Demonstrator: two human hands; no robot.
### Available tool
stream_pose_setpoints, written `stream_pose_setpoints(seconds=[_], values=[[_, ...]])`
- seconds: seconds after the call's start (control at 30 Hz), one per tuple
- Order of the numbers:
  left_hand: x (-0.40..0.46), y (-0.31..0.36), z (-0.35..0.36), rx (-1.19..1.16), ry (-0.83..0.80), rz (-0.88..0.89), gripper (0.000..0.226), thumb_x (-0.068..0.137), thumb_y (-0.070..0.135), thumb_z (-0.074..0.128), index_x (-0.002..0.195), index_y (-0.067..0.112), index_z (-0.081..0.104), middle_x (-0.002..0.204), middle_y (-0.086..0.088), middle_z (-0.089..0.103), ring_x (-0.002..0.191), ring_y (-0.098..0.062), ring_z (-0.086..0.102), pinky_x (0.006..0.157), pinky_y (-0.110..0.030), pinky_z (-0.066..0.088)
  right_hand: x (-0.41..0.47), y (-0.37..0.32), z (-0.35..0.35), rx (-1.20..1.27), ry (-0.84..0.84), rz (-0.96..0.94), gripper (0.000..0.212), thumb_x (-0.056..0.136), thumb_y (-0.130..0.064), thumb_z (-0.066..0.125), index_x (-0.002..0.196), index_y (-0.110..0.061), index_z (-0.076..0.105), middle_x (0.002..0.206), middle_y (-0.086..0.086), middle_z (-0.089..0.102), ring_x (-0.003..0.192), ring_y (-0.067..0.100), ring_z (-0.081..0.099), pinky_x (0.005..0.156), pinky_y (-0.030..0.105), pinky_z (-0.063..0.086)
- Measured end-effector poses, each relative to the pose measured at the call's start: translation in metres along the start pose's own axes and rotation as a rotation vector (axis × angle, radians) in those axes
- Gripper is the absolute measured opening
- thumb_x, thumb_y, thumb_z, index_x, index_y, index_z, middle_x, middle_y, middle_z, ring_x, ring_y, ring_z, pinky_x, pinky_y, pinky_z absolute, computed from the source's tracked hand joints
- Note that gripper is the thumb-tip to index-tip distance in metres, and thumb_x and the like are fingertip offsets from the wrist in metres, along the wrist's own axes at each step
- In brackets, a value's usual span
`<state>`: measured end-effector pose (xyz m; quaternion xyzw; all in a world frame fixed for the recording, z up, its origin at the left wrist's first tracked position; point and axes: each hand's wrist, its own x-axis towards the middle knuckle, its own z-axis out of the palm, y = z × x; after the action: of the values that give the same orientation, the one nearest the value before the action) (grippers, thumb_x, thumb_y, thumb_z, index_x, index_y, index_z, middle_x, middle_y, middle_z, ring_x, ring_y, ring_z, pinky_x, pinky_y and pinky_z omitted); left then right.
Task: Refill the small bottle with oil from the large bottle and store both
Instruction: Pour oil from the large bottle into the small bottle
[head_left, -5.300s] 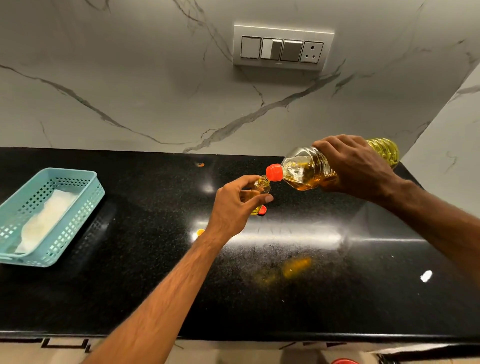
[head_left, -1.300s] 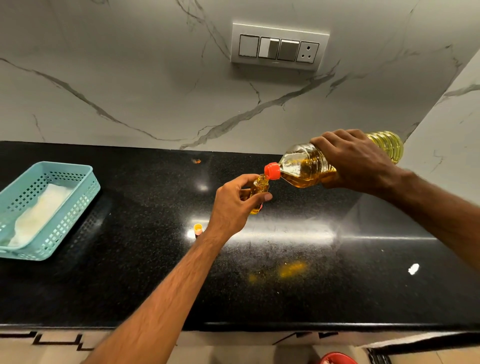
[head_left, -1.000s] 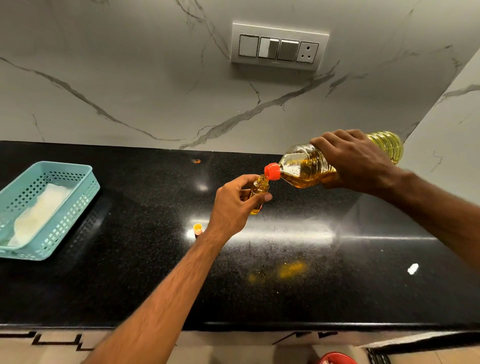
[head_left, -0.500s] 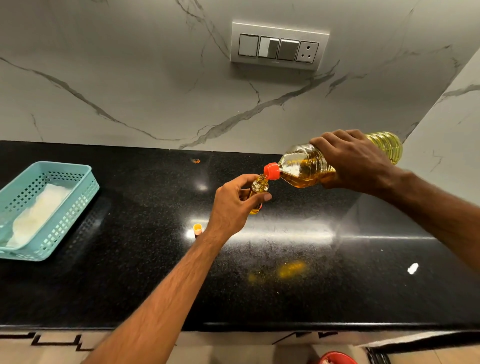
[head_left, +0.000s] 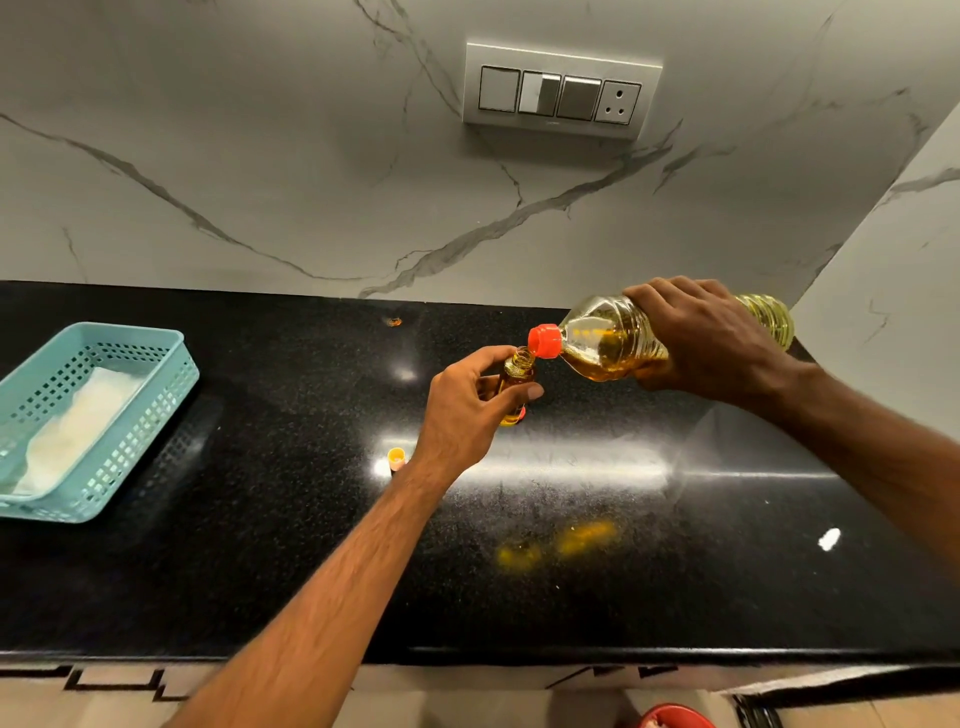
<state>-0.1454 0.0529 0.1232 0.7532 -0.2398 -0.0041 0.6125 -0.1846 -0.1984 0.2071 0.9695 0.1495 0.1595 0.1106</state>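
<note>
Gripping the small bottle (head_left: 517, 376) upright above the counter (head_left: 260, 545), the left hand (head_left: 467, 410) curls round it. The right hand (head_left: 711, 343) clasps the large bottle (head_left: 608, 340), long axis near level, its red spout (head_left: 544, 341) touching the small mouth from the right.

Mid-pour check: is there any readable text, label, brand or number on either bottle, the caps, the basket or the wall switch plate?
None can be read.
Large bottle: clear ribbed plastic, no label showing; the right hand covers its middle.
Small bottle: mostly hidden by the left hand; no label shows.
Switch plate: a tiny mark on its lower edge, too small to read.
Basket: no text.
</note>
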Motion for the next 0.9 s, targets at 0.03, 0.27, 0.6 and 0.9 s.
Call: stream_pose_setpoints(seconds=[0.03, 0.27, 0.6, 0.9], values=[[0.0, 0.0, 0.0, -0.008, 0.002, -0.002, 0.041, 0.08, 0.027, 0.076, 0.118, 0.017, 0.064, 0.101, 0.003, 0.071, 0.091, -0.009, 0.069, 0.084, -0.029, 0.058, -0.002, -0.001, 0.003, 0.019, 0.006, 0.013, 0.087, 0.057, -0.04, 0.088, 0.127, -0.005, 0.048, 0.113, 0.017, 0.063, 0.101, 0.035, 0.061, 0.09, 0.05, 0.048], [0.002, 0.002, -0.001, -0.061, 0.012, 0.009, 0.04, 0.08, 0.025, 0.075, 0.118, 0.017, 0.063, 0.103, 0.005, 0.07, 0.095, -0.009, 0.068, 0.086, -0.026, 0.057, -0.017, -0.018, 0.031, 0.274, 0.049, 0.129, 0.082, 0.061, -0.034, 0.087, 0.127, -0.004, 0.049, 0.112, 0.016, 0.063, 0.096, 0.031, 0.061, 0.081, 0.039, 0.048], [-0.003, -0.02, 0.004, -0.123, -0.008, -0.069, 0.037, 0.08, 0.021, 0.076, 0.115, 0.018, 0.064, 0.101, 0.008, 0.07, 0.094, -0.005, 0.068, 0.082, -0.023, 0.057, -0.034, -0.05, 0.083, 1.178, 0.304, 0.696, 0.065, 0.069, -0.02, 0.085, 0.12, -0.014, 0.046, 0.106, -0.004, 0.061, 0.095, 0.013, 0.064, 0.083, 0.03, 0.054], [-0.025, -0.084, 0.001, -0.027, 0.01, -0.228, 0.032, 0.077, 0.013, 0.079, 0.105, 0.021, 0.066, 0.095, 0.001, 0.072, 0.091, -0.012, 0.069, 0.085, -0.027, 0.056, -0.03, -0.084, 0.124, 1.358, 0.428, 0.854, 0.059, 0.067, -0.016, 0.086, 0.113, -0.018, 0.05, 0.122, 0.012, 0.059, 0.102, 0.018, 0.065, 0.08, 0.022, 0.055]])
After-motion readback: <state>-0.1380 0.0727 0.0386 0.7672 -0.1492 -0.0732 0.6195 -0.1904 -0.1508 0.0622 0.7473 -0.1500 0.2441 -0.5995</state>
